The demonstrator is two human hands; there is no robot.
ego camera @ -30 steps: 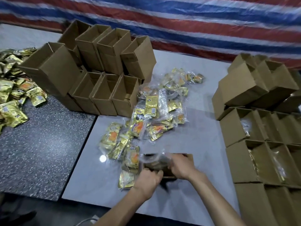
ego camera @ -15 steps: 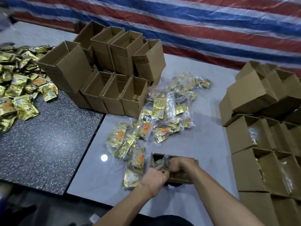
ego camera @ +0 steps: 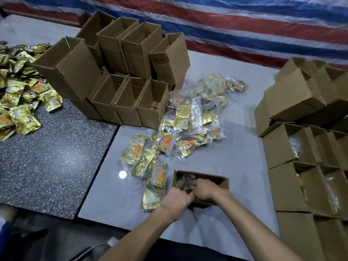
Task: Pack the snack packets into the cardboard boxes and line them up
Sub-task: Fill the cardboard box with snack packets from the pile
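Note:
An open cardboard box (ego camera: pixel 222 182) stands on the pale table right in front of me. Inside it lies a clear bag of gold snack packets (ego camera: pixel 183 182). My left hand (ego camera: pixel 176 201) is at the box's near left corner, fingers curled on the bag and rim. My right hand (ego camera: pixel 204 188) reaches into the box, fingers curled onto the bag. A loose heap of bagged gold packets (ego camera: pixel 180 129) spreads beyond the box toward the middle of the table.
Empty open boxes (ego camera: pixel 131 72) are stacked at the back left. Filled and empty boxes (ego camera: pixel 305 166) stand in rows along the right edge. More gold packets (ego camera: pixel 20 95) lie piled on the dark speckled table (ego camera: pixel 56 157) at left. A striped tarp hangs behind.
Both hands have pushed the bag of packets deeper into the box, the right hand sinking further inside. My view has shifted slightly left and closer.

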